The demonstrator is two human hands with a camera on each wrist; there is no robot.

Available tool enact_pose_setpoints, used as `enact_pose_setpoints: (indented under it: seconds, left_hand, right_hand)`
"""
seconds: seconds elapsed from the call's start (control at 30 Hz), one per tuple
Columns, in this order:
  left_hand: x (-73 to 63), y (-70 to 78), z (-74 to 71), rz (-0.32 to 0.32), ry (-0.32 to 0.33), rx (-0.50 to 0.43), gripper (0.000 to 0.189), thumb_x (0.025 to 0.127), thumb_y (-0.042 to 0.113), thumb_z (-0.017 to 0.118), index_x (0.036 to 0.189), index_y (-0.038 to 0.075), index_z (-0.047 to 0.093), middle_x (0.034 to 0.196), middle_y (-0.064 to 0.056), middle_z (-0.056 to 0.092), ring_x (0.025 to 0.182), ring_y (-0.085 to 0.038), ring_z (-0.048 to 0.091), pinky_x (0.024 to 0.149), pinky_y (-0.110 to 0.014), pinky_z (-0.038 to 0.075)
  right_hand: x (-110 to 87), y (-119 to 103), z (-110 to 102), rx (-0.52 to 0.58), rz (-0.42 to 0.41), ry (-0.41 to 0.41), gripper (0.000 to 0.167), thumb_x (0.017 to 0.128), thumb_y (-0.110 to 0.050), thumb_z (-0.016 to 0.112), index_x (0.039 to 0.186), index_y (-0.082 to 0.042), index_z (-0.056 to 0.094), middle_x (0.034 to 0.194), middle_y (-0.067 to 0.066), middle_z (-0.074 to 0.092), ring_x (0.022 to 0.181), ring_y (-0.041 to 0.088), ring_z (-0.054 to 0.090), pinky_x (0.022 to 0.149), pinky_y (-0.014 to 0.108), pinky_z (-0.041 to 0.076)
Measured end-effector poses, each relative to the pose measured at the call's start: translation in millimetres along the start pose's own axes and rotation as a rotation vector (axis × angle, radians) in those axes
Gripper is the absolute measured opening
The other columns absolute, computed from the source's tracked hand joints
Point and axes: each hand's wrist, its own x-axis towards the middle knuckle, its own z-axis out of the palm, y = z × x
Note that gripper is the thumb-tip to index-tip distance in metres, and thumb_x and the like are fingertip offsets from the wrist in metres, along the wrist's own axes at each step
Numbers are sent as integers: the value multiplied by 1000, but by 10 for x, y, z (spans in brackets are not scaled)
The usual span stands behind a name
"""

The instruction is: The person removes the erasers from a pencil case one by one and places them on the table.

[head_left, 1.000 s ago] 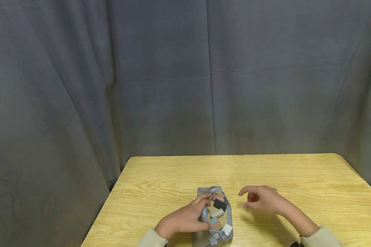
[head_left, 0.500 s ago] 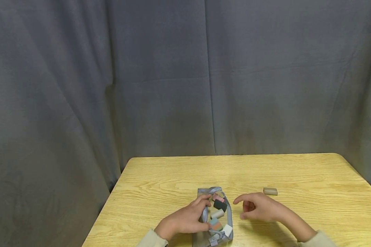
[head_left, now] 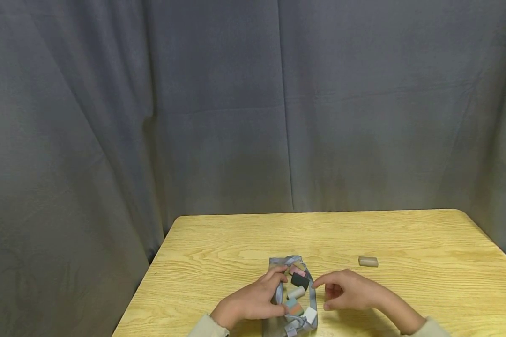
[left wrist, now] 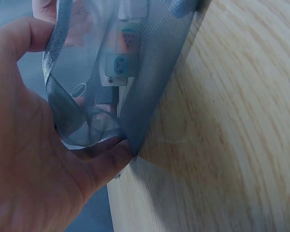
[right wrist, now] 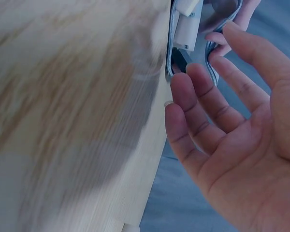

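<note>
Mesh pouch (left wrist: pixel 157 72) — in left fingers (left wrist: pixel 104 165)

Mesh bag (head_left: pixel 313 302): lower end cut by the head view's bottom edge; one side partly hidden behind the left hand (head_left: pixel 253 297).
Printed block (left wrist: pixel 118 67): markings blurred through the mesh, unreadable.
Pale tag (head_left: pixel 292 332): too small to read.
Right hand (head_left: pixel 350 291): rear fingers part-hidden, head view.
Sleeves (head_left: pixel 208 326): cut by the bottom edge.
Pale sliver (right wrist: pixel 130 228): cut by the right wrist view's bottom edge; possibly a block.
</note>
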Motion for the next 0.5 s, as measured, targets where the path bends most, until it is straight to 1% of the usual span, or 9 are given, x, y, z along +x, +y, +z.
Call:
enact_pose_setpoints:
  seconds: [0.13, 0.3, 0.5]
  left_hand:
    - [-5, -1, 0, 9, -1, 13, 74, 91, 51, 59, 150, 10, 39, 167, 5, 14, 150, -24, 28, 107, -34, 44]
    - [-8, -2, -1, 24, -4, 42, 67, 93, 51, 58, 146, 13, 41, 166, 3, 14, 149, -28, 28, 105, -35, 46]
    - [-10, 4, -5, 21, -5, 43, 66, 92, 50, 58, 146, 14, 41, 166, 4, 14, 149, -28, 29, 103, -33, 47]
  right_hand:
    - [14, -13, 28, 8, -18, -25, 44, 91, -21, 76, 127, 1, 65, 86, -12, 66, 72, -3, 56, 65, 24, 54]
    - [33, -38, 52, -5, -24, -42, 43, 91, -21, 76, 127, -1, 66, 87, -12, 65, 73, -3, 57, 66, 24, 54]
    - [60, -44, 79, 2, -27, -63, 40, 90, -19, 77, 125, -3, 67, 87, -11, 65, 72, -3, 57, 65, 23, 54]
